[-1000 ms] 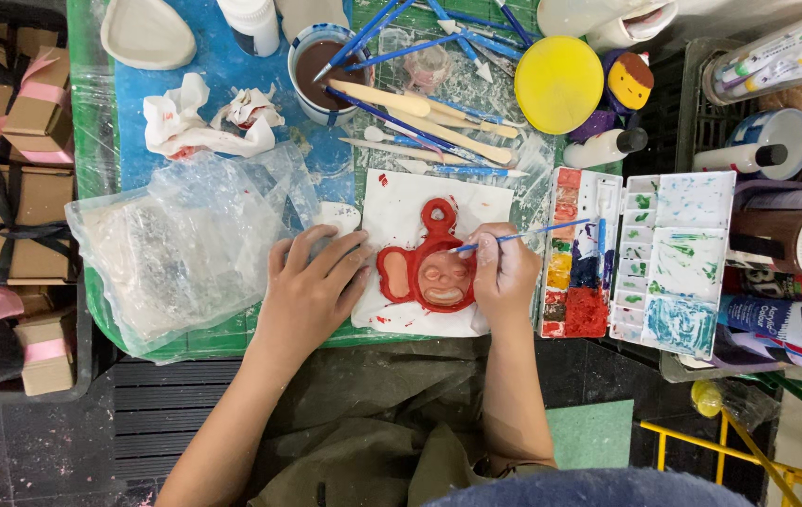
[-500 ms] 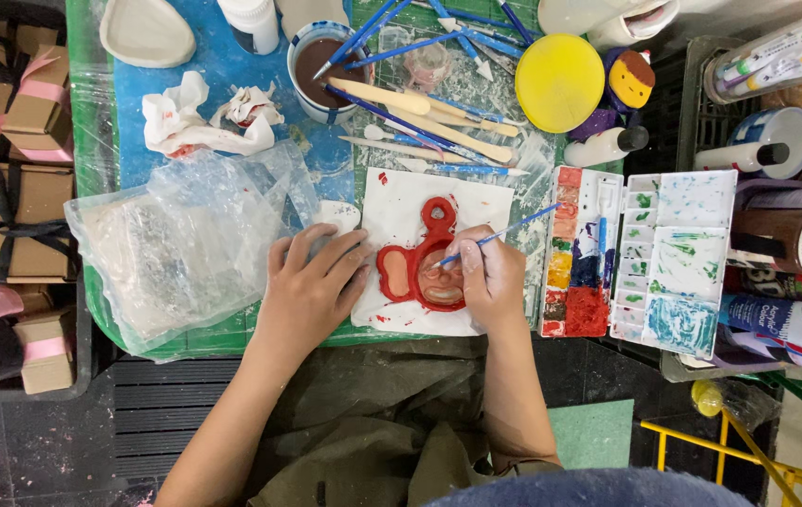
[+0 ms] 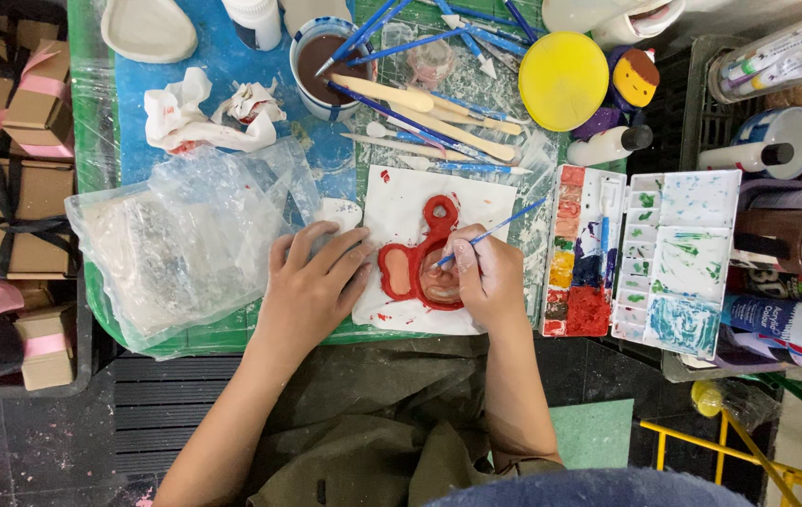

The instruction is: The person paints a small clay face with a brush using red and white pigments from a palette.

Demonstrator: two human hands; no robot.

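Observation:
A flat clay piece, painted red with a loop on top, lies on a white sheet on the table. My right hand holds a thin blue paintbrush, its tip down on the clay piece. My left hand rests flat on the left edge of the white sheet, steadying it, fingers spread towards the clay piece.
A paint palette with red, yellow, blue and green wells lies to the right. A crumpled clear plastic bag sits on the left. Behind are a cup of brown water, several brushes and wooden tools, a yellow lid, crumpled tissue.
My right hand has slid slightly left and down over the clay piece, the brush tilting lower. My left hand has stayed put.

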